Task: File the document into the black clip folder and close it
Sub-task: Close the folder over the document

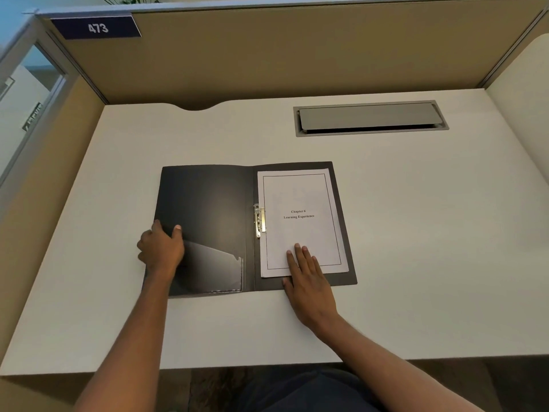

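The black clip folder (208,203) lies open and flat on the white desk. A white document (300,233) headed "Chapter 6 Learning Experience" rests on the folder's right half, its left edge under the metal clip (259,220) by the spine. My left hand (162,248) grips the outer edge of the left cover, thumb on the inside, fingers wrapped around the edge. My right hand (306,278) lies flat with its fingers spread on the document's lower part and the folder's bottom edge. A clear pocket (214,269) sits in the left cover's lower corner.
The white desk (416,233) is enclosed by tan cubicle partitions (267,63) at the back and both sides. A grey cable-tray flap (370,118) is set into the desk at the back right. A blue sign (96,27) reading 473 hangs at the upper left.
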